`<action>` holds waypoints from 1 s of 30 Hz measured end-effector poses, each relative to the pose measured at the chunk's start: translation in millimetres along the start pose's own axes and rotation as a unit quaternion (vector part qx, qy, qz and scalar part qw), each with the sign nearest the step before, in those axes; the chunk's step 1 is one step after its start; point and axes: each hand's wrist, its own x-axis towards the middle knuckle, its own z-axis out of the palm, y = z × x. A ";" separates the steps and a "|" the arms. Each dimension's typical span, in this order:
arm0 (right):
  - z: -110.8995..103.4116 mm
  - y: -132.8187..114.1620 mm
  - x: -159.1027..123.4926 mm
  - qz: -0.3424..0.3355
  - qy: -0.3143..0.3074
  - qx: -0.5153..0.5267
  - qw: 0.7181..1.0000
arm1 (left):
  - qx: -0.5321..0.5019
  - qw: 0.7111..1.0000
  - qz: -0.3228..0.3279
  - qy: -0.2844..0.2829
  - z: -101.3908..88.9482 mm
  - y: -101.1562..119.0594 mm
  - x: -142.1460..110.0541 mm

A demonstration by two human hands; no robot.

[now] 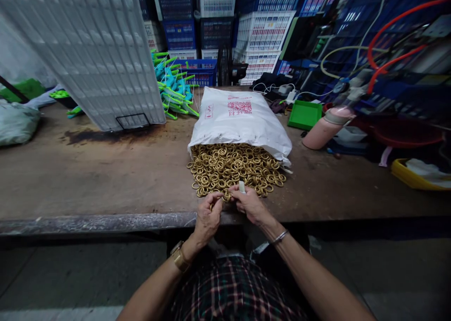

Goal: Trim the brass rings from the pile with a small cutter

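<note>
Many gold-coloured metal rings (234,168) spill from the mouth of a white woven sack (239,124) with red print, which lies on the table. At the near edge of the pile, my left hand (207,217) is closed, with a gold ring showing between its fingers. My right hand (251,204) is closed as well, and a short pale flat piece (242,187) sticks up from its grip. Its fingertips touch the rings at the front of the heap. Exactly what the right fingertips pinch is too small to tell.
A tall translucent ribbed plastic panel (105,63) stands on the table (105,180) at left, beside green and teal plastic pieces (174,88). A green tray (305,115), a pink bottle (326,128) and a yellow tray (419,178) are at right. Stacked crates (264,32) rise behind.
</note>
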 end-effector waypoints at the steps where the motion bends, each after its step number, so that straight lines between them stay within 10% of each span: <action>1: 0.7 -1.5 -1.5 0.015 -0.010 0.024 1.000 | 0.002 1.000 0.011 0.006 -0.3 -0.4 -0.1; 12: 4.0 0.9 -5.5 0.083 -0.059 0.103 0.989 | 0.061 0.993 0.082 -0.067 -1.6 -13.4 3.2; 21: 3.4 2.7 -4.6 -0.135 0.004 -0.203 0.970 | 0.058 0.996 0.029 -0.056 -1.5 -9.4 4.3; 30: 5.4 7.2 -0.3 -0.132 0.022 -0.233 0.963 | -0.126 0.964 -0.214 -0.095 -3.0 0.1 3.7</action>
